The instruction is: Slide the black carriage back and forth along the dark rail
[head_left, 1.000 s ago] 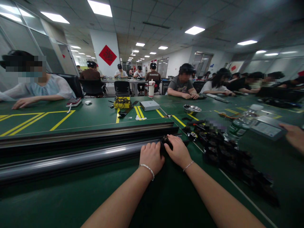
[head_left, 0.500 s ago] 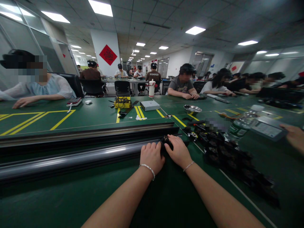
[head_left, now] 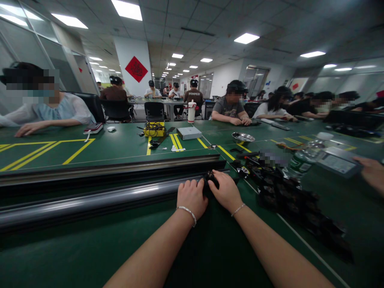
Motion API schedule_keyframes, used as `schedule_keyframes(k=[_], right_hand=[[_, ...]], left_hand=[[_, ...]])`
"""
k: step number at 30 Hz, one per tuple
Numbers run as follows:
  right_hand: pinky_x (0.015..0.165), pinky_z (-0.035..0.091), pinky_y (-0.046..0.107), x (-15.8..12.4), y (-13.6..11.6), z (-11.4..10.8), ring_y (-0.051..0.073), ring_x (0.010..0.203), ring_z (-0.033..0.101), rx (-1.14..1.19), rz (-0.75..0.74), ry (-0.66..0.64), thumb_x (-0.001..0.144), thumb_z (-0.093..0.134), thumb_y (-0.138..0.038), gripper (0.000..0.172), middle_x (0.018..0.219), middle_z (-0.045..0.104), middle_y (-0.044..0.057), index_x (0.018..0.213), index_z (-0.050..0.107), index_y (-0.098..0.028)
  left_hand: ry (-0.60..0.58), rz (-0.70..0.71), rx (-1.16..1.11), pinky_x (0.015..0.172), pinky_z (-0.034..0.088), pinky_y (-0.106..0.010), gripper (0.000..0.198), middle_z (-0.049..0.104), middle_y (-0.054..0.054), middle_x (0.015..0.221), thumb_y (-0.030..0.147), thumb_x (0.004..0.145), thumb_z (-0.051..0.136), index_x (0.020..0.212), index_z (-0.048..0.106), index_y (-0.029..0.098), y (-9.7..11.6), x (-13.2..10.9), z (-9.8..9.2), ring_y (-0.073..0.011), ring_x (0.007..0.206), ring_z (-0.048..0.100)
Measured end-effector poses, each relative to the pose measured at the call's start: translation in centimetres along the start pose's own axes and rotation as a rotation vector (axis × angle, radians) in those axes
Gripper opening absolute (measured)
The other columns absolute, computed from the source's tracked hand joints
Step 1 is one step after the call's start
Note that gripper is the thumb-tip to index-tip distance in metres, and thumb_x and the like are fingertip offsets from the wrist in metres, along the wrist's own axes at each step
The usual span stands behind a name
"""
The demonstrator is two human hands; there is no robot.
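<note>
A long, shiny grey profile with black edges lies across the table from the left side to my hands. My left hand is closed over its right end, fingers curled across the top. Against that end sits a small black part with a brownish, uneven face. My right hand is closed round this part from the right, its thumb toward my left hand. The fingertips and the joint between part and profile are largely hidden. A second long profile with a pale strip lies just behind.
Several similar black parts are heaped at the right. Near them are a water bottle and a grey box touched by another person's hand. A metal bowl and a yellow cable-wrapped block stand farther back.
</note>
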State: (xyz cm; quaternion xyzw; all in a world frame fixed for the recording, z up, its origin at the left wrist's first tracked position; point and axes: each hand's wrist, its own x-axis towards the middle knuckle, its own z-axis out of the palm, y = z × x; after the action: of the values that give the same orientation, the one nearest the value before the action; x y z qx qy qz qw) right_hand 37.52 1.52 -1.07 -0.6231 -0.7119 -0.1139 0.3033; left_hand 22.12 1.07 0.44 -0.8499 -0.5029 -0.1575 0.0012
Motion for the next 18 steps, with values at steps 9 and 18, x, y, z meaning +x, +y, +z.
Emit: schedule_keyframes(k=[9,18], right_hand=[[0.094,0.037,0.038,0.02,0.16,0.07,0.023,0.104,0.052,-0.006,0.026,0.000,0.081,0.044,-0.035,0.035,0.110,0.060,0.013,0.102,0.059,-0.012],[0.092,0.037,0.039,0.04,0.46,0.35,0.024,0.104,0.052,-0.009,0.038,0.005,0.080,0.044,-0.037,0.035,0.109,0.060,0.012,0.102,0.058,-0.013]], left_hand=[[0.013,0.008,-0.008,0.080,0.030,-0.038,0.052,0.056,-0.008,0.102,0.034,0.075,0.048,0.126,0.040,0.024,-0.10,0.09,0.29,-0.0246,0.095,0.047],[-0.011,0.000,0.020,0.081,0.030,-0.038,0.053,0.056,-0.007,0.103,0.035,0.076,0.047,0.127,0.038,0.027,-0.07,0.24,0.40,-0.0245,0.096,0.047]])
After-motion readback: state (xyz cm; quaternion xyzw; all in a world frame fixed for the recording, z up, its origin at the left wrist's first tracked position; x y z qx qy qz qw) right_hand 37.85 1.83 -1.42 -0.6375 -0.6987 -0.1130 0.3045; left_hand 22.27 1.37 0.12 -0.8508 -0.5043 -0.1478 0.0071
